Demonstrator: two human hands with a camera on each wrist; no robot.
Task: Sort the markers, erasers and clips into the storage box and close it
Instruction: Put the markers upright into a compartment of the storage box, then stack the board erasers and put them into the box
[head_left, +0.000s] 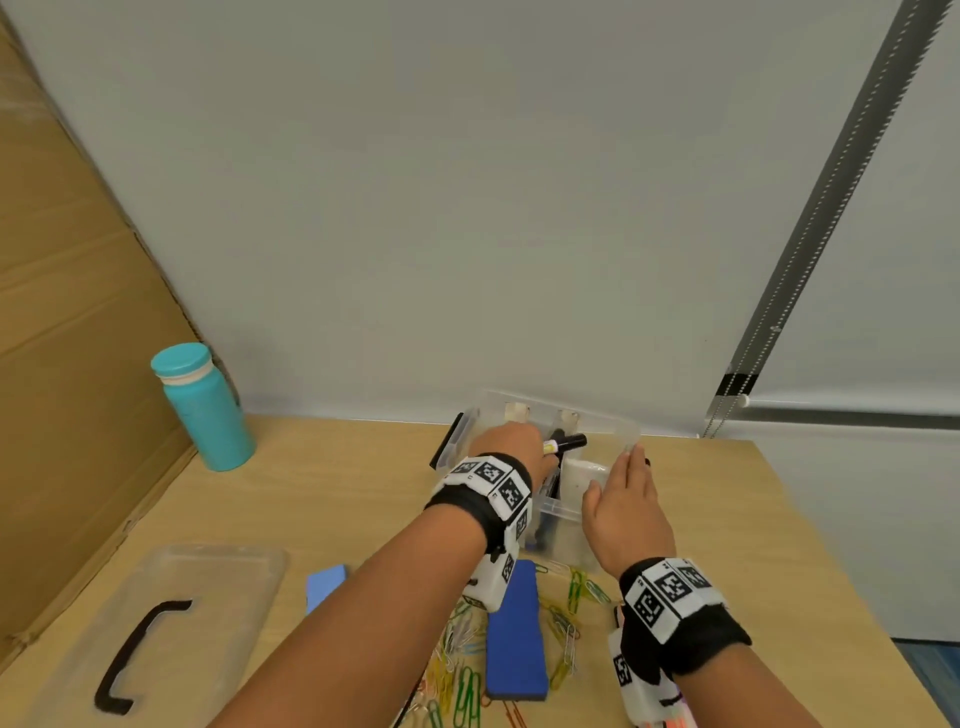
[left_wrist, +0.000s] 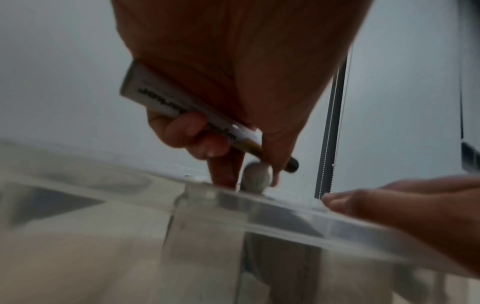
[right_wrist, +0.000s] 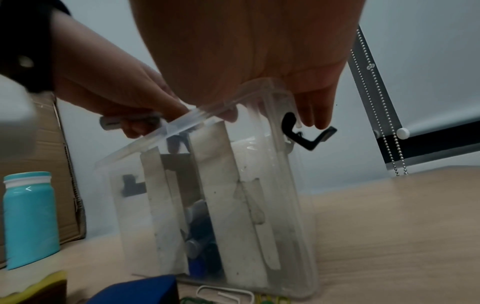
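Note:
The clear storage box (head_left: 608, 434) stands open at the back of the table, with several markers (right_wrist: 200, 236) in its middle compartment. My left hand (head_left: 537, 454) hovers over the box and grips a white marker with a black cap (head_left: 569, 443), fingers curled round its barrel (left_wrist: 182, 107). My right hand (head_left: 626, 488) lies with straight fingers (right_wrist: 311, 111) on the box's right end, beside the black latch (right_wrist: 303, 135). A dark blue eraser (head_left: 514, 634), a light blue eraser (head_left: 324, 584) and many coloured paper clips (head_left: 457, 670) lie in front of the box.
The clear lid with a black handle (head_left: 156, 618) lies at the front left. A teal bottle (head_left: 205, 405) stands at the back left by a cardboard sheet (head_left: 78, 364). A wall runs behind the box, with a blind chain (right_wrist: 400, 156) at the right.

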